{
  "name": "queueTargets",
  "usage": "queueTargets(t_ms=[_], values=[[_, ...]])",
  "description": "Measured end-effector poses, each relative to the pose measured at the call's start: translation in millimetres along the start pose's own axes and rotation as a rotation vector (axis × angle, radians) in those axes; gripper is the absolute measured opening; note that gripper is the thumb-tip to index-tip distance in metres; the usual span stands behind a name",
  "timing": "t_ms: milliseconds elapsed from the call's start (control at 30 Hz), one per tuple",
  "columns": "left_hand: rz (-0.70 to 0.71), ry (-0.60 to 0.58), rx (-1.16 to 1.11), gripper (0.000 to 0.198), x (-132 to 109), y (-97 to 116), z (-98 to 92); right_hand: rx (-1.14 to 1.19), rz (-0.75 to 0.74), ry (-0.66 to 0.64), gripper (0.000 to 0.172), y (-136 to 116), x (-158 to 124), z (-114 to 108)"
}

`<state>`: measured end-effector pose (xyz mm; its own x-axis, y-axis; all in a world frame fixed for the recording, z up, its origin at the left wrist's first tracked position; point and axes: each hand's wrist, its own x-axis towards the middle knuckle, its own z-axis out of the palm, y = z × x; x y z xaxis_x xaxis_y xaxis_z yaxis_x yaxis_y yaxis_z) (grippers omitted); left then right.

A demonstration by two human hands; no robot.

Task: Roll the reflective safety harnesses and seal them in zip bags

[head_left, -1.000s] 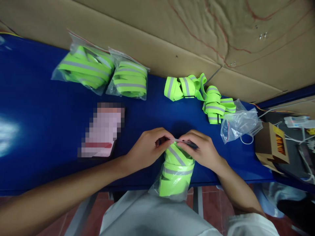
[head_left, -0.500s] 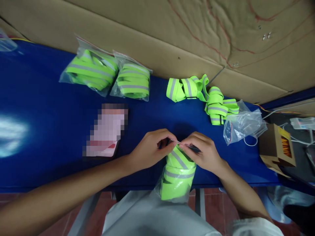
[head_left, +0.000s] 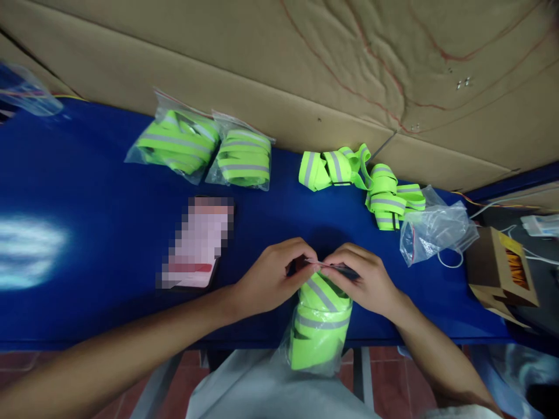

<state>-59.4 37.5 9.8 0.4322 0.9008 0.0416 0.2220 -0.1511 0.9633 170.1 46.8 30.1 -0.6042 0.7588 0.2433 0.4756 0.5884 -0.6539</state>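
Between my two hands hangs a clear zip bag (head_left: 286, 343) with a rolled neon-yellow reflective strap (head_left: 321, 323) inside. My left hand (head_left: 275, 273) pinches the bag's top edge between thumb and fingers. Close beside it, my right hand (head_left: 367, 276) grips the same edge, thumb and fingertips pressed together, the two sets of fingertips nearly touching. The bag's lower end hangs past the front edge of the blue table (head_left: 244, 331), in front of my body.
Two filled bags of straps (head_left: 179, 142) lie at the back left, a phone (head_left: 196, 244) in front of them. Loose reflective straps (head_left: 384, 198) lie back right, by an empty clear bag (head_left: 437, 227), an open cardboard box (head_left: 498, 267) and white cables. A cardboard-covered wall (head_left: 244, 70) stands behind.
The camera view has shifted slightly, so everything sits a little lower. Both hands keep their pinch on the bag's top edge; the fingertips have come slightly closer together.
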Motion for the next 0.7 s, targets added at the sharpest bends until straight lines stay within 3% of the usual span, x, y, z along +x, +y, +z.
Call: queueTargets(t_ms=[333, 567, 700], values=[[0.001, 0.008, -0.035, 0.017, -1, 1, 0.9, 0.014, -0.048, 0.027, 0.004, 1, 2, 3], [-0.046, 0.108, -0.092, 0.016, 1, 8, -7.9, 0.07, 0.035, 0.085, 0.008, 4, 0, -5], [-0.067, 0.102, -0.135, 0.017, 4, 7, -10.5, 0.087, 0.042, 0.113, 0.007, 5, -2, -3]])
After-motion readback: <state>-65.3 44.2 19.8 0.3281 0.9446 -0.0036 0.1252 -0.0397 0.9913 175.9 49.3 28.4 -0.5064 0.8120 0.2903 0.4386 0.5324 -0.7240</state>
